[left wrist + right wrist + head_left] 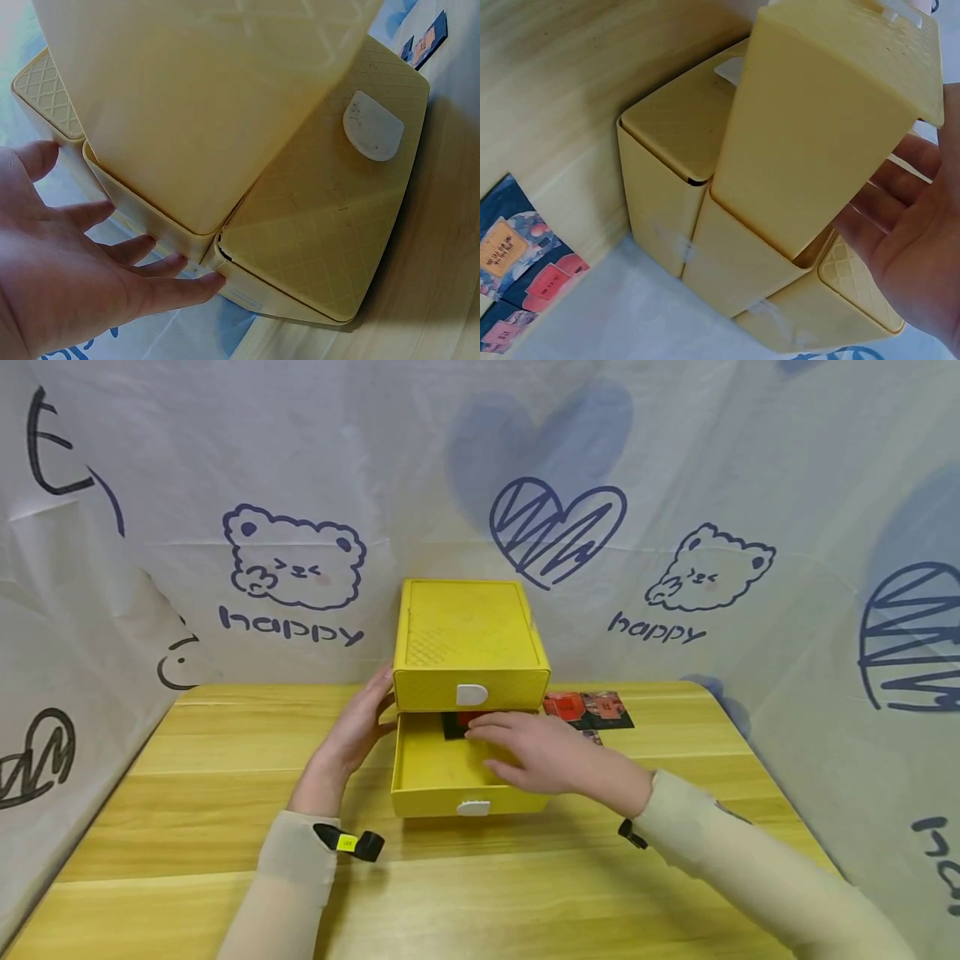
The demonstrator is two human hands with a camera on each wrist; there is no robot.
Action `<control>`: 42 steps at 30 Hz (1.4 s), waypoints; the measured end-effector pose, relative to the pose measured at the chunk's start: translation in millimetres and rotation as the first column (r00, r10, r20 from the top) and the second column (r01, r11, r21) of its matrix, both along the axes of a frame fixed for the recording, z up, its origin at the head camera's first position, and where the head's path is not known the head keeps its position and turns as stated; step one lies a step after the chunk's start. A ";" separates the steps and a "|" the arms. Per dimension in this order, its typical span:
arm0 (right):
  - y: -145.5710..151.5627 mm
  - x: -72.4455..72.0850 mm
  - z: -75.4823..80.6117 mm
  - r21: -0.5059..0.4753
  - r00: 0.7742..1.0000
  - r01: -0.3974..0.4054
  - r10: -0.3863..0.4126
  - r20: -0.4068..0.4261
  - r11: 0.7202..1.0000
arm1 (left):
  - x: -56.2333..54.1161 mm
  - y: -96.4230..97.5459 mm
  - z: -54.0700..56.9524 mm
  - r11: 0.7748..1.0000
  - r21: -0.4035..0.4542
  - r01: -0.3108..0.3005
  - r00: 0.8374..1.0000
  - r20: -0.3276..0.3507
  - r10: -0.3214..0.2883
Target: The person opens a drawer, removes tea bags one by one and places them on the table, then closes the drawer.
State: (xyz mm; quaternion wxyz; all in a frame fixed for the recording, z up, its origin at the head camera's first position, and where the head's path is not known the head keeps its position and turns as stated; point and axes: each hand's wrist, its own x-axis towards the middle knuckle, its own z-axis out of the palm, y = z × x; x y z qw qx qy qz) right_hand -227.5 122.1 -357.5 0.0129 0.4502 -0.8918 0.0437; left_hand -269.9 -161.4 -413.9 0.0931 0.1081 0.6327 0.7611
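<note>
A yellow drawer unit (471, 622) stands against the cloth backdrop, its middle drawer (442, 777) pulled out toward me. My left hand (362, 718) rests its spread fingertips on the unit's side, and the left wrist view shows them along the drawer edges. My right hand (536, 752) reaches over the drawer's right wall, fingers extended and the thumb apart from them. Under its fingertips, at the drawer's back, lies a dark packet with red (452, 727); the hand covers part of it. In the right wrist view the drawer wall hides the fingertips.
Dark packets with red labels (588, 710) lie on the wooden table (225, 827) right of the unit. The closed bottom drawer (315, 225) has a white handle (373, 126). A patterned white cloth (427, 468) encloses the back and sides.
</note>
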 end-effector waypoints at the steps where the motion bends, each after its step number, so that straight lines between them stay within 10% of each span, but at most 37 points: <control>1: -1.3 -0.7 1.1 0.010 1.000 0.002 -0.002 0.007 1.000 | 0.0 0.1 0.0 1.000 0.001 -0.001 1.000 0.001 0.001; 42: -40.3 -39.5 -2.9 0.429 0.953 0.061 -0.179 0.242 0.901 | -1.5 -1.3 -1.5 1.000 0.000 0.010 1.000 -0.012 -0.010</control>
